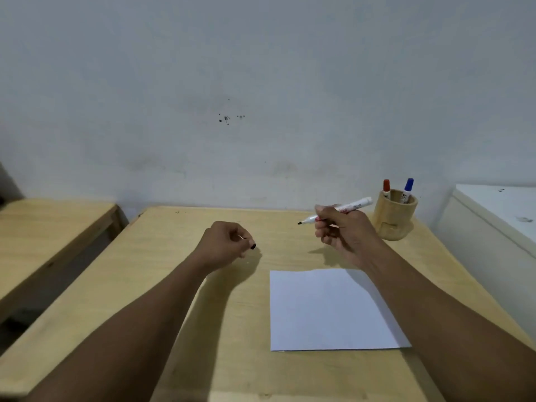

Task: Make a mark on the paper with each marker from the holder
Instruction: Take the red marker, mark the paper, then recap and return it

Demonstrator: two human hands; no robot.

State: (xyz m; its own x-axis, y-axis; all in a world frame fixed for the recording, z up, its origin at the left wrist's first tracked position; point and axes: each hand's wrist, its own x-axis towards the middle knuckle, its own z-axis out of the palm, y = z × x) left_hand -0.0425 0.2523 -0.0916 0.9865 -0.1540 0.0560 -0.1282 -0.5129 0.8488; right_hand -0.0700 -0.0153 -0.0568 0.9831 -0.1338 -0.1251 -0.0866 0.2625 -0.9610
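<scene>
1. The black marker [336,211] lay nearly level in the air, its long axis running from about 2 o'clock at the butt end to 8 o'clock at the tip, with the bare black nib pointing left and slightly down over the bench [179,285].
2. It had a white barrel with red printing I could not read, and its cap was off.
3. It hung above the far part of the bench, beyond the top edge of the paper [327,310] and just left of the holder [394,220].
4. The right hand [345,230] gripped the marker around the middle of the barrel, fingers curled tight about it, the hand raised off the bench.
5. The left hand [224,243] was loosely fisted over the middle of the bench, at about 9 o'clock from the marker and well apart from it; a small black cap [253,246] showed at its fingertips, pinched there.
6. The paper was a plain white sheet lying flat on the bench, with no mark that I could see on it; the right forearm crossed over its upper right corner.
7. The holder was a round wooden cup at the far right corner of the bench, at roughly 3 o'clock from the marker.
8. Two markers stood cap-up in it: a red-capped marker [386,188] on the left and a blue-capped marker [407,190] on the right, both leaning a little.
</scene>
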